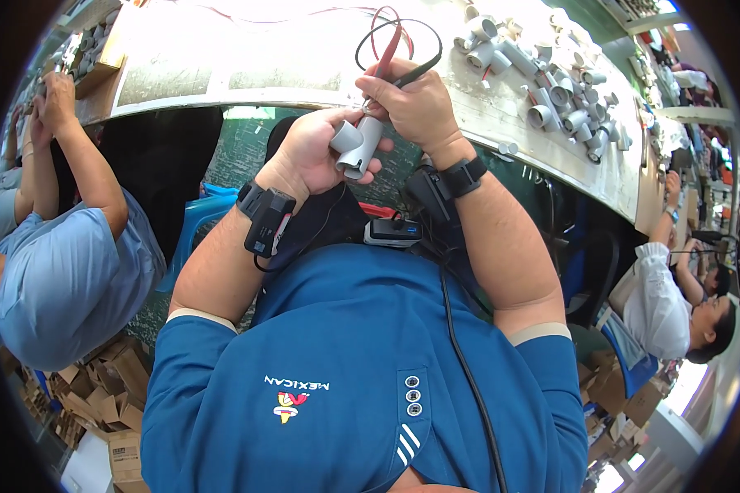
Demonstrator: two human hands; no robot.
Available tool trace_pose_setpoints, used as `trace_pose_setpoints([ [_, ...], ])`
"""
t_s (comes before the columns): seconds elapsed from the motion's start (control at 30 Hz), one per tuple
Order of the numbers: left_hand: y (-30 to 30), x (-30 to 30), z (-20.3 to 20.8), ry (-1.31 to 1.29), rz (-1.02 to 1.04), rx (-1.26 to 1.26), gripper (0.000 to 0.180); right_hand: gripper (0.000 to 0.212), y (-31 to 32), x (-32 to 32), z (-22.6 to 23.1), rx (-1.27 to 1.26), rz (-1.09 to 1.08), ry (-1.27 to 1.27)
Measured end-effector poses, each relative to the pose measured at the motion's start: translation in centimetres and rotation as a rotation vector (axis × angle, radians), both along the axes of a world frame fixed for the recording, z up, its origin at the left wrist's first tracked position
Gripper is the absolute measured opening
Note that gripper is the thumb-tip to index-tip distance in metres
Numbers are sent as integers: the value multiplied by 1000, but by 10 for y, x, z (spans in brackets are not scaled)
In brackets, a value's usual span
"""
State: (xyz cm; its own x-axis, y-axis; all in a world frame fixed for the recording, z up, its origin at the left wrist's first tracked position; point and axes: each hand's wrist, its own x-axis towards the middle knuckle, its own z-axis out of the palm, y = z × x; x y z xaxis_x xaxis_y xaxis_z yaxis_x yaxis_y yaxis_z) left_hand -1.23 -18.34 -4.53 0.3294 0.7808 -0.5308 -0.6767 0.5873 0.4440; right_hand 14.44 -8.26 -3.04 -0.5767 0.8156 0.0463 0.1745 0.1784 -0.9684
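Observation:
My left hand [308,148] is wrapped round a light grey plastic tube fitting [362,149] with a short side branch and a notched lower end. The fitting is held at the near edge of the worktable, its open end tilted toward me. Above it, my right hand [418,105] is closed on a pair of test probes, one red [389,54] and one black [419,72]. Their tips meet the far end of the fitting, where thin leads seem to show; the exact contact is too small to make out. The probes' red and black cables loop over the table.
Many grey tube fittings [563,94] lie heaped on the right of the white worktable [292,78]. A wooden-sided box [111,49] of parts stands at the left. Co-workers sit on both sides, one in a light blue shirt [74,271]. Cardboard boxes [107,386] are stacked lower left.

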Motion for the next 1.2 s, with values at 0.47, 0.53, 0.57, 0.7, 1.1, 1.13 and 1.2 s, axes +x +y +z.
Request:
trace_pose_setpoints([
  [0.47, 5, -3, 3, 89, 1, 64, 39, 18, 5, -5, 7, -8, -7, 14],
  [0.53, 3, -3, 1, 83, -9, 69, 39, 18, 2, -4, 7, -15, -10, -9],
  [0.57, 1, -2, 1, 82, -9, 62, 39, 18, 1, -4, 7, -11, -10, -6],
  [0.7, 1, -8, 3, 86, 2, 43, 39, 18, 2, -9, 4, -16, -2, -10],
  [1.1, 9, -13, 30, 24, 1, 0, 38, 17, 4, -16, 33, 61, -77, 16],
  [1.13, 7, -9, 33, 45, 5, 26, 38, 17, 0, -12, 39, 86, -74, 37],
  [1.2, 10, 7, 31, 59, -56, -8, 39, 17, -4, 6, 37, -41, -83, 83],
])
